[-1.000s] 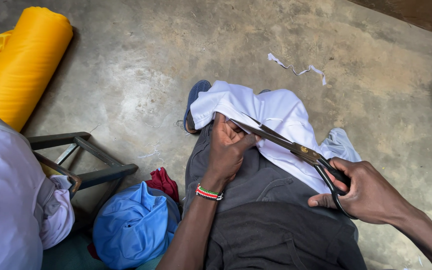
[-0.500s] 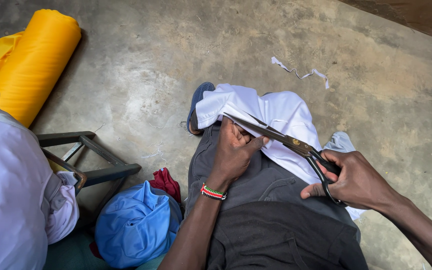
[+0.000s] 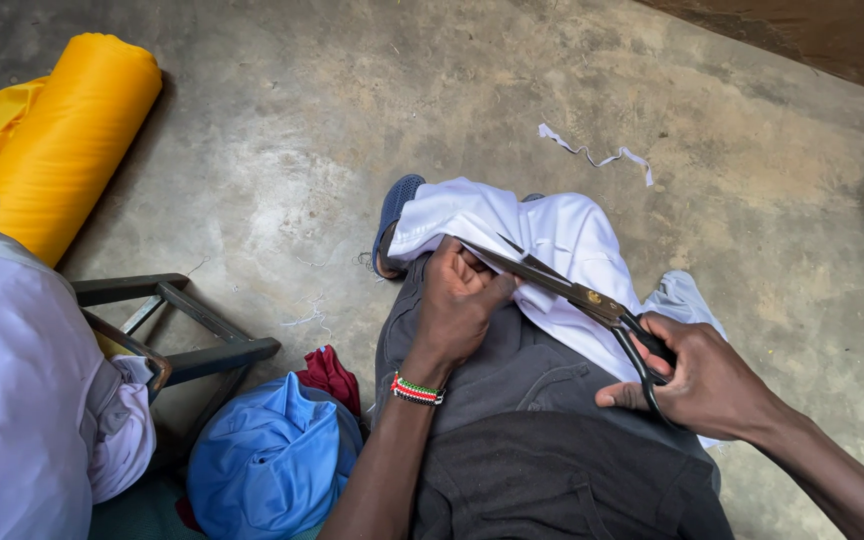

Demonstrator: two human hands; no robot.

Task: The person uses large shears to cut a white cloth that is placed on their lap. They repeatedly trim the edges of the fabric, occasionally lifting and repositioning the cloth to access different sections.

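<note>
On bare concrete floor [image 3: 512, 90]: white scrap [image 3: 597, 155], yellow fabric roll [image 3: 67, 140]

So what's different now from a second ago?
Not much. The left hand has slid a little up the white cloth on the lap, toward the knee. The scissors and the right hand have shifted slightly with it, blades open and pointing at the left hand as before. Nothing was picked up or let go. The yellow roll, blue bundle and scrap on the floor stayed put.
</note>
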